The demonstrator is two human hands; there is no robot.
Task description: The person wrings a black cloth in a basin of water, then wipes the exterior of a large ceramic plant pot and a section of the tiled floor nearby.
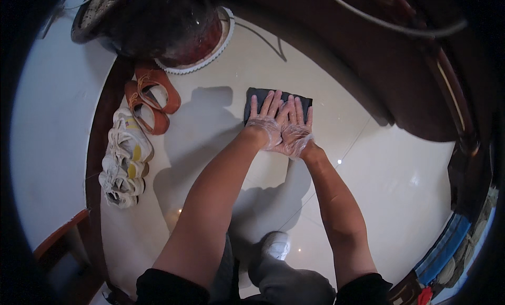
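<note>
A dark grey folded cloth (260, 96) lies on the glossy pale tile floor (378, 178). My left hand (268, 121) presses flat on the cloth, fingers spread and pointing away from me. Beside it, my right hand (296, 125) also rests flat on the cloth, and the two hands touch or overlap at the thumbs. Both wear thin clear plastic gloves, bunched at the wrists. Neither hand is curled around the cloth. The palms and fingers hide much of its near part.
A large dark glazed pot (169, 25) stands on a white-rimmed saucer (230, 33) at the upper left. Orange shoes (167, 92) and white sneakers (130, 143) line the left wall. Dark wooden furniture (394, 76) borders the right. My white shoe (277, 245) is below.
</note>
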